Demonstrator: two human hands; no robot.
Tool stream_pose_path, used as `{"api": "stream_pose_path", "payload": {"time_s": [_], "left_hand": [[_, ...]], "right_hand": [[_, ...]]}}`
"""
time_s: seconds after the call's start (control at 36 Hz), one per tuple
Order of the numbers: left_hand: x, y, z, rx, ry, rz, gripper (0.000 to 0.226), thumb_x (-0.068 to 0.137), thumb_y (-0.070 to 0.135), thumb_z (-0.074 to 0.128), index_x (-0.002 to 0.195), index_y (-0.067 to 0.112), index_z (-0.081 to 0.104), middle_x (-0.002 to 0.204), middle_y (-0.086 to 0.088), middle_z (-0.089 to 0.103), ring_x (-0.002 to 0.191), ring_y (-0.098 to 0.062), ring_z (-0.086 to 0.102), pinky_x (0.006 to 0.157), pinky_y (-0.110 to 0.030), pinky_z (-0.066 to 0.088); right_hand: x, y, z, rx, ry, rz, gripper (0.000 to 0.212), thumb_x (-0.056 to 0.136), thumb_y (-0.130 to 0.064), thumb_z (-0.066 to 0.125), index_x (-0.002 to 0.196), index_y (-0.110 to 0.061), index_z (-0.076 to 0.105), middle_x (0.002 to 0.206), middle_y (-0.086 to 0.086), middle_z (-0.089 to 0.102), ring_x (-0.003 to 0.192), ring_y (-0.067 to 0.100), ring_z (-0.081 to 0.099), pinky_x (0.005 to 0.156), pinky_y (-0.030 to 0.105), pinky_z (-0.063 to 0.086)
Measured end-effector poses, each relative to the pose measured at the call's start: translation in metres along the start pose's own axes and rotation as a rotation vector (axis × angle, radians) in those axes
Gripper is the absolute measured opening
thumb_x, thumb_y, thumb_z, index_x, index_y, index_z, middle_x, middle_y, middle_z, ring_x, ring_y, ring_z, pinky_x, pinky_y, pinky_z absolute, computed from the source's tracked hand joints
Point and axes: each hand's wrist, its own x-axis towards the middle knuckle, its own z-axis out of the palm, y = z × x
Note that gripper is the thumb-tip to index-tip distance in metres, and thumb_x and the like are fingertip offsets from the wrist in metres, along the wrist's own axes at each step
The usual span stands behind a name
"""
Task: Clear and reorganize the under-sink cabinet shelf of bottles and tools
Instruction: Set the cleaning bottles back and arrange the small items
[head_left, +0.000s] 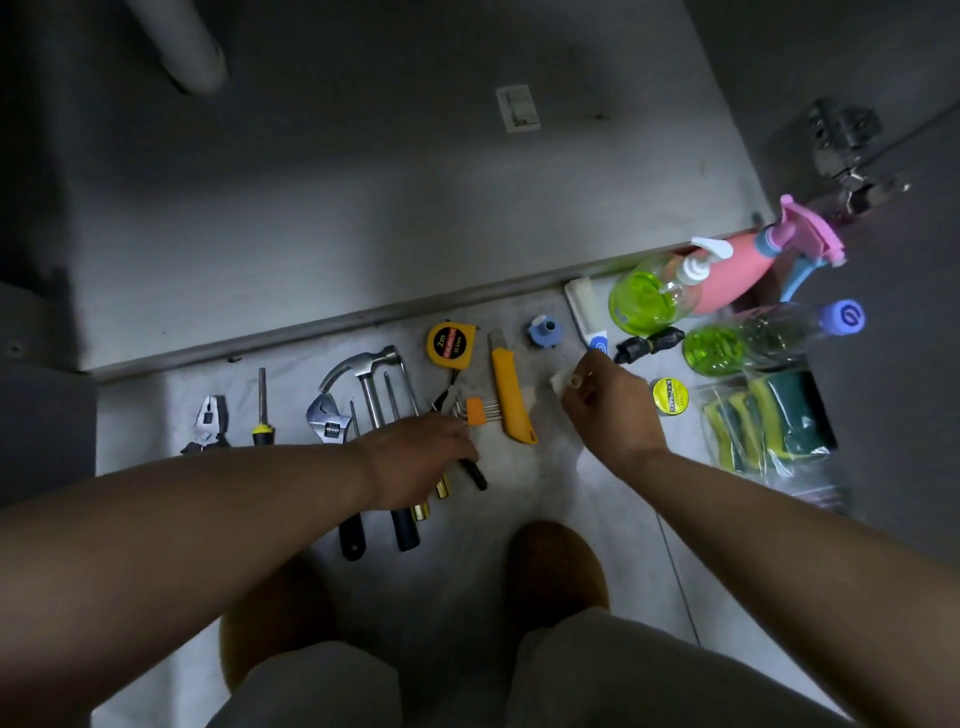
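Tools lie in a row on the floor before the empty cabinet shelf (363, 182): pliers (208, 423), a screwdriver (262, 410), an adjustable wrench (327, 415), a hammer (363, 374), a yellow tape measure (451, 345) and a yellow utility knife (511, 397). My left hand (415, 462) rests palm down over the tool handles, fingertips at an orange hex key set (480, 410); whether it grips anything is hidden. My right hand (613, 410) pinches a small white roll (566, 384) just above the floor. Bottles stand at the right: green pump bottle (649, 299), pink spray bottle (753, 270), green bottle with blue cap (763, 338).
A bag of sponges (769, 426), a yellow tape roll (670, 396), a black bundle (649, 343), a blue fitting (544, 331) and a white block (584, 306) lie near the bottles. A drain pipe (182, 47) hangs at the cabinet's upper left. My brown slippers (556, 571) are below.
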Motion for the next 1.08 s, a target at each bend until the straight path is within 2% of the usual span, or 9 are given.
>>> {"api": "stream_pose_path", "payload": {"time_s": [0.17, 0.25, 0.33, 0.42, 0.53, 0.61, 0.69, 0.86, 1.08], "left_hand": [[-0.007, 0.001, -0.027, 0.041, 0.268, -0.058, 0.052, 0.086, -0.001, 0.056, 0.133, 0.021, 0.059, 0.133, -0.002, 0.052, 0.119, -0.022, 0.049, 0.094, -0.037, 0.047], [-0.002, -0.002, -0.044, 0.051, 0.323, -0.176, 0.066, 0.083, 0.002, 0.062, 0.144, 0.027, 0.050, 0.148, -0.006, 0.041, 0.130, -0.027, 0.041, 0.101, -0.040, 0.046], [0.005, -0.006, -0.056, 0.092, 0.290, -0.285, 0.083, 0.086, 0.012, 0.067, 0.156, 0.036, 0.029, 0.166, -0.007, 0.012, 0.148, -0.029, 0.020, 0.116, -0.041, 0.034], [0.015, -0.007, -0.066, 0.087, 0.202, -0.342, 0.086, 0.090, 0.015, 0.065, 0.159, 0.037, 0.018, 0.169, -0.006, -0.001, 0.154, -0.029, 0.006, 0.120, -0.043, 0.029], [0.026, -0.007, -0.073, 0.096, 0.100, -0.354, 0.083, 0.092, 0.016, 0.062, 0.159, 0.037, 0.018, 0.169, -0.005, -0.003, 0.155, -0.026, 0.001, 0.121, -0.044, 0.026], [0.031, -0.008, -0.072, 0.057, 0.094, -0.364, 0.083, 0.091, 0.011, 0.061, 0.159, 0.035, 0.020, 0.169, -0.005, -0.002, 0.155, -0.026, 0.002, 0.121, -0.044, 0.028], [0.033, -0.011, -0.071, 0.055, 0.092, -0.362, 0.082, 0.092, 0.010, 0.062, 0.159, 0.033, 0.021, 0.169, -0.005, -0.003, 0.155, -0.026, -0.001, 0.121, -0.044, 0.028], [0.036, -0.019, -0.064, 0.053, 0.071, -0.350, 0.083, 0.094, 0.016, 0.063, 0.160, 0.032, 0.015, 0.169, -0.003, -0.010, 0.156, -0.025, -0.009, 0.121, -0.044, 0.029], [0.036, -0.028, -0.054, 0.089, 0.033, -0.341, 0.095, 0.092, 0.021, 0.064, 0.160, 0.034, -0.001, 0.166, -0.001, -0.021, 0.153, -0.023, -0.022, 0.121, -0.050, 0.028]], "right_hand": [[0.031, -0.004, 0.012, -0.191, -0.024, -0.006, 0.007, 0.090, -0.015, 0.054, 0.095, -0.011, 0.054, 0.086, 0.018, 0.065, 0.081, 0.041, 0.062, 0.061, 0.033, 0.039], [0.042, -0.005, 0.016, -0.222, -0.005, -0.005, 0.008, 0.090, -0.013, 0.051, 0.098, -0.011, 0.052, 0.090, 0.020, 0.065, 0.084, 0.043, 0.062, 0.062, 0.033, 0.037], [0.044, -0.007, 0.017, -0.228, 0.022, 0.009, 0.011, 0.090, -0.010, 0.049, 0.101, -0.010, 0.052, 0.092, 0.020, 0.065, 0.085, 0.043, 0.062, 0.062, 0.033, 0.036], [0.043, -0.008, 0.015, -0.238, 0.014, 0.047, 0.013, 0.092, -0.010, 0.048, 0.104, -0.011, 0.051, 0.099, 0.019, 0.063, 0.088, 0.042, 0.062, 0.064, 0.035, 0.036], [0.040, -0.008, 0.006, -0.246, -0.005, 0.018, 0.030, 0.091, -0.022, 0.060, 0.117, -0.011, 0.051, 0.117, 0.017, 0.051, 0.101, 0.041, 0.058, 0.068, 0.040, 0.046], [0.045, -0.013, -0.002, -0.277, 0.059, -0.197, 0.047, 0.085, -0.026, 0.067, 0.128, -0.013, 0.054, 0.122, 0.017, 0.047, 0.110, 0.037, 0.049, 0.078, 0.043, 0.050], [0.060, -0.021, -0.004, -0.386, 0.020, -0.327, 0.046, 0.086, -0.027, 0.065, 0.130, -0.019, 0.058, 0.119, 0.014, 0.055, 0.109, 0.036, 0.049, 0.082, 0.044, 0.047], [0.087, -0.027, 0.004, -0.414, 0.015, -0.237, 0.024, 0.094, -0.031, 0.055, 0.105, -0.018, 0.071, 0.095, 0.015, 0.071, 0.099, 0.035, 0.057, 0.078, 0.039, 0.049], [0.099, -0.025, -0.003, -0.154, 0.136, -0.050, 0.030, 0.089, -0.013, 0.055, 0.114, -0.010, 0.071, 0.101, 0.023, 0.071, 0.100, 0.041, 0.061, 0.080, 0.042, 0.049]]}}
